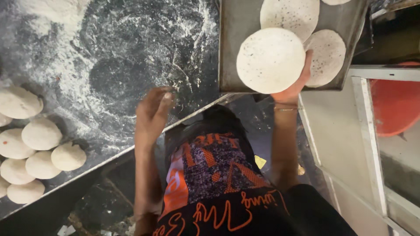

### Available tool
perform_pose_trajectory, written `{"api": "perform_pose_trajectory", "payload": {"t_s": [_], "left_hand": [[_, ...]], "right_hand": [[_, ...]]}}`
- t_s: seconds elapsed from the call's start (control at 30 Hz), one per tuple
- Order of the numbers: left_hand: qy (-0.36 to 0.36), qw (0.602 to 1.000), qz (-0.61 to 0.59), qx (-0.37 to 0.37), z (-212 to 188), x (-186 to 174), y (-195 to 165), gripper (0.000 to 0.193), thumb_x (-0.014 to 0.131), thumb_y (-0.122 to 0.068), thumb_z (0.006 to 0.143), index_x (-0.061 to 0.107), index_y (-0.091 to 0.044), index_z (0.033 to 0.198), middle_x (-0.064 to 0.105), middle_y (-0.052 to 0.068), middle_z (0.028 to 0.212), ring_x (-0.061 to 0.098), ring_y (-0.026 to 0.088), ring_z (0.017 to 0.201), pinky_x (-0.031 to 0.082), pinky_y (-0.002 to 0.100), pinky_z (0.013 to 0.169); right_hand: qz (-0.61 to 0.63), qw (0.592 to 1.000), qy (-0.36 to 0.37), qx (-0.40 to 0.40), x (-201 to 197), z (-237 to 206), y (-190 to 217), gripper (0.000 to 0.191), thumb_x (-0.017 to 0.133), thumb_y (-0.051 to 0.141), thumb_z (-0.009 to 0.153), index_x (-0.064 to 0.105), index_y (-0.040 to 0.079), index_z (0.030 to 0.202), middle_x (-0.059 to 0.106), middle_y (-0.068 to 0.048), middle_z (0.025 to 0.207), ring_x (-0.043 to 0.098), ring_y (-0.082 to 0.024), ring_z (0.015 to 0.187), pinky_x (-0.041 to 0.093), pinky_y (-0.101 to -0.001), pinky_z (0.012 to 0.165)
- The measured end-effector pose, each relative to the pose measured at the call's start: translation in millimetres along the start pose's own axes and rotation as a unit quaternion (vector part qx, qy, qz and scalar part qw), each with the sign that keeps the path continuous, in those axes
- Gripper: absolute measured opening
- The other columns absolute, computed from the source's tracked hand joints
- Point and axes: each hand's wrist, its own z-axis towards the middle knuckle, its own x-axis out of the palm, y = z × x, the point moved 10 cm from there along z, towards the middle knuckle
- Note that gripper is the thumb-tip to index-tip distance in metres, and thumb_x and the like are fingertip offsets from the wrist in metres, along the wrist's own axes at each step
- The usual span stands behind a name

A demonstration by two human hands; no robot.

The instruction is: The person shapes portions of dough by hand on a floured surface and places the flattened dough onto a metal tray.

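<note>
Patterned shirt nearest camera. Right hand grip cups rolled flatbread disc from below, held flat over metal tray, beside two laid discs. Left hand loose, empty, resting on floured table; dough balls further left.

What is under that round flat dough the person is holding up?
Under the flat dough is the right hand, palm hidden. Below lies the metal tray with other rolled rounds; the nearest is partly covered.
</note>
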Motion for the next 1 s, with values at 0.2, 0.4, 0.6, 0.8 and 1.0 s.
{"api": "perform_pose_trajectory", "payload": {"t_s": [0.2,0.4,0.6,0.8,1.0], "left_hand": [[-0.004,0.999,0.032,-0.042,2.0,16.9,35.9,0.034,0.062,-0.025,0.103,0.068,0.0,0.125,0.074,0.009,0.103,0.066,0.012,0.093,0.053,0.027,0.08],[-0.05,0.998,0.014,-0.026,-3.7,-14.3,33.2,0.034,0.061,-0.027,0.105,0.065,0.0,0.125,0.075,0.01,0.114,0.069,0.013,0.105,0.054,0.028,0.09],[-0.072,0.996,0.012,-0.052,-12.1,-39.5,53.4,0.035,0.062,-0.027,0.105,0.067,0.001,0.125,0.074,0.015,0.11,0.067,0.017,0.099,0.054,0.03,0.087],[-0.177,0.973,0.145,-0.026,-42.1,-107.3,57.4,0.04,0.06,-0.032,0.106,0.066,0.001,0.127,0.074,0.017,0.114,0.074,0.027,0.103,0.057,0.036,0.088],[-0.285,0.819,0.477,-0.141,-109.5,-202.7,112.4,0.05,0.065,-0.046,0.104,0.07,0.002,0.117,0.073,0.026,0.104,0.068,0.046,0.099,0.053,0.054,0.086]], "right_hand": [[-0.046,0.984,-0.013,0.173,-11.3,12.1,-16.5,0.072,0.035,0.053,0.107,0.05,-0.003,0.148,0.056,-0.018,0.151,0.057,-0.032,0.14,0.048,-0.0475,0.119],[-0.166,0.98,0.009,0.112,-16.5,16.4,-9.4,0.049,0.053,0.021,0.109,0.047,-0.006,0.149,0.056,-0.018,0.15,0.057,-0.026,0.139,0.049,-0.0411,0.119],[-0.387,0.919,-0.046,0.065,-27.0,17.1,1.1,0.036,0.062,0.015,0.106,0.06,-0.002,0.137,0.069,-0.012,0.121,0.067,-0.018,0.105,0.057,-0.0322,0.088],[-0.583,0.798,-0.11,-0.104,8.6,-14.2,51.4,0.024,0.062,0.018,0.11,0.064,-0.004,0.12,0.071,-0.007,0.09,0.072,-0.014,0.081,0.06,-0.0254,0.068],[-0.523,0.842,0.123,-0.059,134.9,-37.6,-129.6,0.028,0.064,0.022,0.111,0.066,-0.002,0.126,0.074,-0.016,0.113,0.073,-0.023,0.109,0.059,-0.0338,0.096]]}}
